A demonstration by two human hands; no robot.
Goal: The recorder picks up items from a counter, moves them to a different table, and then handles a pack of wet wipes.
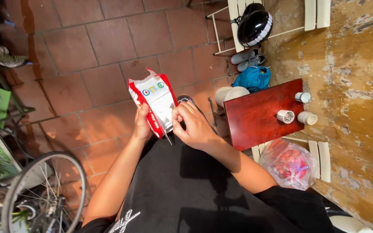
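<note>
A person standing on a red tiled floor [87, 64] holds a red-and-white packet [155, 100] at chest height, seen from above. The left hand [142, 125] is closed around the packet's lower left edge, thumb pressed to the front. The right hand [194, 125] has its fingers pinched together on the packet's lower right edge, where a thin flap or strip appears to hang down. The packet's top looks torn and ragged, tipped away from the body.

To the right stands a small dark red tabletop [260, 116]; three white cups [301, 111] sit near its far right edge, well apart from the hands. A clear bag of red items [288, 164] rests on a white slatted chair [322, 159] beside the tabletop's near corner. A bicycle wheel [44, 194] fills the lower left corner of the frame; a black helmet [254, 23] sits on another white chair at the top, with grey shoes [248, 58] and a blue bag [252, 77] below it.

The packet is carried by nothing but two grips at its lower edges, over bare floor. With the top already open and leaning outward, a sharp pull from the right hand could likely jerk the packet and spill its contents onto the tiles. A tear running off line might split the side. Whether anything remains inside cannot be told.
</note>
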